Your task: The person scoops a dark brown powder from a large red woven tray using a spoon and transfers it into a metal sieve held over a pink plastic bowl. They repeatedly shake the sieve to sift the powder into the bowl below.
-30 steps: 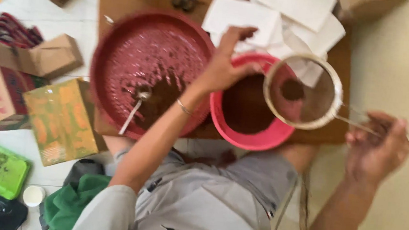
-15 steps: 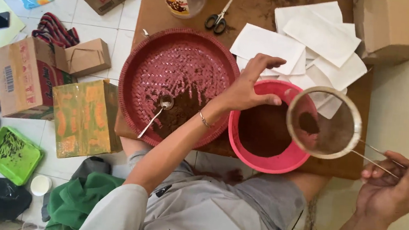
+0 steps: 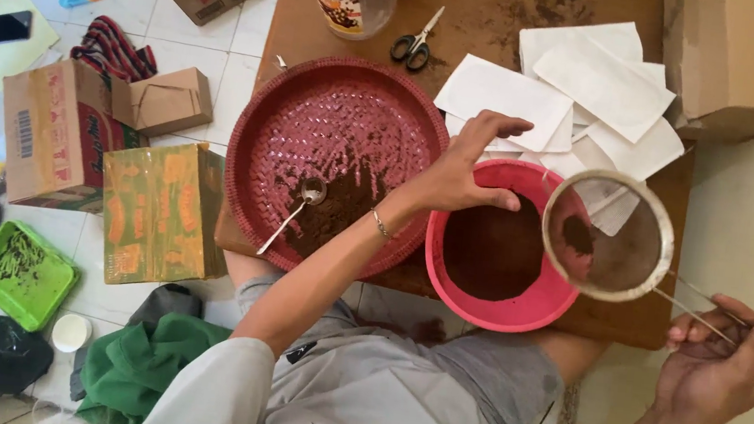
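head view, looking down on a brown desk [image 3: 505, 31]. right hand [image 3: 720, 365] closed around the wire handle of a round mesh sieve [image 3: 608, 236], held tilted over the right rim of a pink bowl [image 3: 494, 256] filled with dark brown powder. left hand [image 3: 462, 167] reaching across, fingers [image 3: 496, 122] spread open and holding nothing, resting near the bowl's upper left rim. just left of the bowl, a red woven tray [image 3: 337, 144] with a heap of powder and a metal spoon [image 3: 292, 213]. behind, white paper envelopes [image 3: 583, 84], black scissors [image 3: 414, 45].
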